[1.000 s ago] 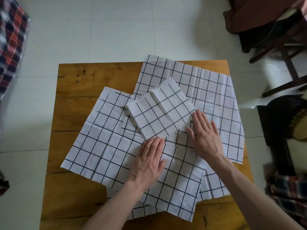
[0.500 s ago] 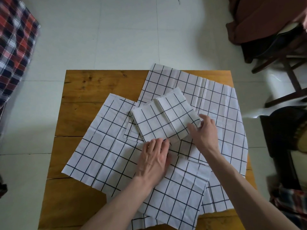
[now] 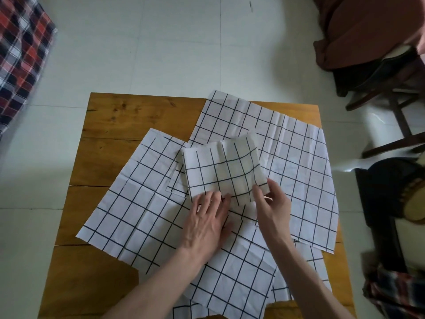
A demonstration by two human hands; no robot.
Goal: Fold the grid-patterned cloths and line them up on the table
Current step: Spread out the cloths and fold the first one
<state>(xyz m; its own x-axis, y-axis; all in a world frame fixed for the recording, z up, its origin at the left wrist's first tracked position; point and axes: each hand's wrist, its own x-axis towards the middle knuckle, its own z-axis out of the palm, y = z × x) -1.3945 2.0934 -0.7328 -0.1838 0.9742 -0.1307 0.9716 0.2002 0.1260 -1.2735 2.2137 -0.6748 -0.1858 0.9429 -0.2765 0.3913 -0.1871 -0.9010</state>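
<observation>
- One folded cloth sits mid-table on several unfolded grid cloths spread over the wooden table.
- We judge it thin, limp, light; layers could slide apart, so we'd take the near edge, pinching all plies together.
- Right hand: thumb and fingers partly closed, pinching its near right corner, slightly raised.
- Left hand: fingers loosely extended, pressing the near edge flat, grasping nothing.

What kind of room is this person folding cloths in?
Probably a room in a home: a small wooden table stands on a pale tiled floor, with a dark wooden chair draped in brown fabric and a plaid cloth nearby.
</observation>
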